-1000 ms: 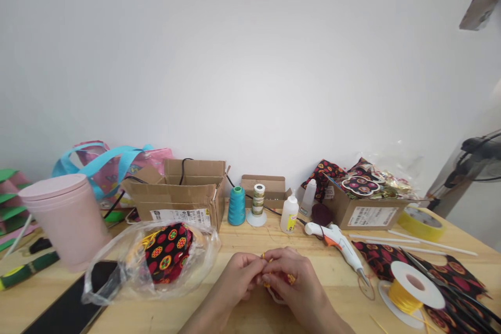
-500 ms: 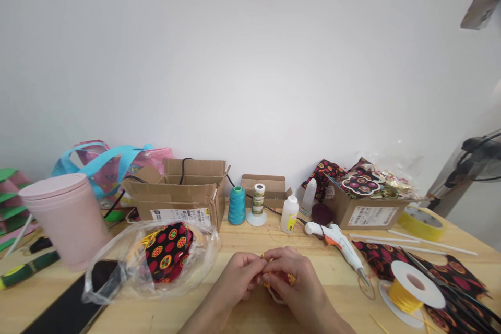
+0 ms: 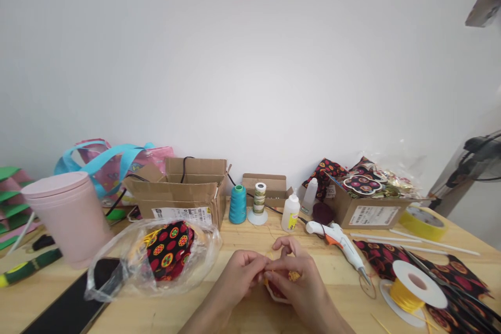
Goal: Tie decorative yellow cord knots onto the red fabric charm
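Observation:
In front of me, near the table's front edge, my left hand and my right hand meet at a small patterned fabric piece with a white edge. Between thumb and fingertips, my left hand pinches its far left end. My right thumb and fingers are closed on the same piece, with the index finger raised and bent. A bit of yellow cord shows at the fingertips. Most of the piece lies hidden under my right hand, so the exact grip on the cord cannot be made out.
To the left lie a clear plastic bag with patterned fabric, a phone and a pink tumbler. Behind stand thread spools and a glue bottle. At right are a glue gun, a yellow cord spool and black-handled scissors.
My right index finger has lifted and bent away from the fingertips, and more of the fabric piece's white edge shows. The left hand keeps its pinch in nearly the same place.

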Motion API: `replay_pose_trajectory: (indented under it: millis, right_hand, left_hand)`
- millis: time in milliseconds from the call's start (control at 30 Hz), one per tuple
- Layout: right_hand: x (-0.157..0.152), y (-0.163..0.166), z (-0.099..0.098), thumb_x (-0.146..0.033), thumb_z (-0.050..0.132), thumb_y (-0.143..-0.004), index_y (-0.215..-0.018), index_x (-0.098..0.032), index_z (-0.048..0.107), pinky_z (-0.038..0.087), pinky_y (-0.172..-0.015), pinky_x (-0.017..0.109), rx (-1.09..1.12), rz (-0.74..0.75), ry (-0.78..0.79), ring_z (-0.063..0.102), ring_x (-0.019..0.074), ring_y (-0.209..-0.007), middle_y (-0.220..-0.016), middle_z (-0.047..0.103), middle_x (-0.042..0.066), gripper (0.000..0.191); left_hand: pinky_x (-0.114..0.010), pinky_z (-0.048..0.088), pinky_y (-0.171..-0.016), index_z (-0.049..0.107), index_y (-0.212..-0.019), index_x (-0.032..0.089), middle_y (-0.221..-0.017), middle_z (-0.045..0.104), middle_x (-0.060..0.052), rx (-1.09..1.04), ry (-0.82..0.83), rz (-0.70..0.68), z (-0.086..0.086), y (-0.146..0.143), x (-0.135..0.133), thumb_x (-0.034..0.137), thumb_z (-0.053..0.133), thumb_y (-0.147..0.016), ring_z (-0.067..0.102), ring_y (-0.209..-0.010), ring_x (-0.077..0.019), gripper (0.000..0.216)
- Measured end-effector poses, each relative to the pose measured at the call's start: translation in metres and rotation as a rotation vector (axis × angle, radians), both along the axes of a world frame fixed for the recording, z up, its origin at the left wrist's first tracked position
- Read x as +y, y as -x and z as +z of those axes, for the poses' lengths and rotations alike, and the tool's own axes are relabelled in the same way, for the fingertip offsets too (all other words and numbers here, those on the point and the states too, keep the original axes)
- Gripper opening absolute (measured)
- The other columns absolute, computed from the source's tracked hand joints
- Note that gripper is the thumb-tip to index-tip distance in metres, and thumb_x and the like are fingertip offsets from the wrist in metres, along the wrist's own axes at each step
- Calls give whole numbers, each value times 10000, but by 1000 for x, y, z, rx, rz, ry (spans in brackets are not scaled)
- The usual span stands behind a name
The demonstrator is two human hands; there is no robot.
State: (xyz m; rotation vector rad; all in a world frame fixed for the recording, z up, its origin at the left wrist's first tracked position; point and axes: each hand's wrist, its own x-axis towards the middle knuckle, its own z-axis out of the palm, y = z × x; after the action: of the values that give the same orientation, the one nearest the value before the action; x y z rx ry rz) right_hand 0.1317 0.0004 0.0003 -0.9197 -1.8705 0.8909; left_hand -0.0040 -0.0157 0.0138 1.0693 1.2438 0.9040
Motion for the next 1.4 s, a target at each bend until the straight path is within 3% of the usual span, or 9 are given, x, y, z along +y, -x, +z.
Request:
replay_pose_trajectory:
  millis: [200,433,567,667,800,933,1100,1300,1400]
  right_hand:
    - [2,0,2,-240,595,-649,-661,-185,677,373,-468,200,82,22,175,483,108,-559,-671,500,21,99]
    - [6,-2,3,-326,613,-612,-638,-142,657,386,-491,218,156,-122,322,502,128,-534,-611,610,34,191]
    - [13,-6,0,-383,587,-625,-651,-139,634,405,-506,221,264,-209,355,517,134,-554,-615,609,24,250]
    - [10,-4,0,-384,580,-633,-741,-141,628,409,-478,213,264,-154,414,516,120,-529,-674,607,31,270]
    - [2,1,1,-289,602,-628,-797,-171,623,427,-522,213,163,-46,298,534,125,-600,-759,594,31,207]
    - [1,3,0,-240,605,-629,-760,-181,629,438,-606,234,127,-51,171,536,147,-687,-754,608,33,146]
    - [3,5,0,-317,650,-571,-747,-163,622,430,-488,229,185,-69,377,537,127,-537,-686,608,27,235]
    - [5,7,-8,-315,669,-565,-739,-131,608,428,-582,234,355,79,515,567,133,-616,-683,637,38,260]
    - [7,5,-12,-327,663,-577,-754,-121,594,410,-530,213,384,87,552,546,110,-555,-629,625,27,280]
  left_hand:
    - [-210,51,-362,389,-417,164,-371,291,89,-19,-19,12,-3,0,3,394,480,-620,163,-341,-34,320]
    - [-199,57,-360,413,-416,155,-358,271,90,-50,-20,70,-5,4,4,366,483,-637,170,-345,-35,314]
    - [-163,71,-361,528,-623,134,-485,342,73,-359,62,126,-5,10,4,302,500,-646,219,-389,-29,172]
    - [-147,78,-357,524,-635,132,-513,360,66,-506,122,137,-3,11,3,268,528,-632,251,-397,-19,135]
    - [-145,88,-355,497,-562,122,-501,388,51,-449,106,79,-4,8,1,269,549,-628,286,-405,-22,170]
    - [-161,74,-352,457,-490,128,-444,352,66,-293,44,50,-9,5,2,324,543,-632,236,-379,-23,257]
    - [-185,88,-350,448,-467,139,-404,344,74,-137,1,34,-10,4,4,385,516,-635,217,-358,-31,306]
    - [-206,73,-359,440,-447,148,-373,331,84,-52,-11,6,-2,1,2,427,517,-613,195,-335,-32,334]
    - [-212,56,-359,415,-431,156,-354,309,89,-47,-21,1,-3,1,3,436,498,-613,176,-326,-30,344]
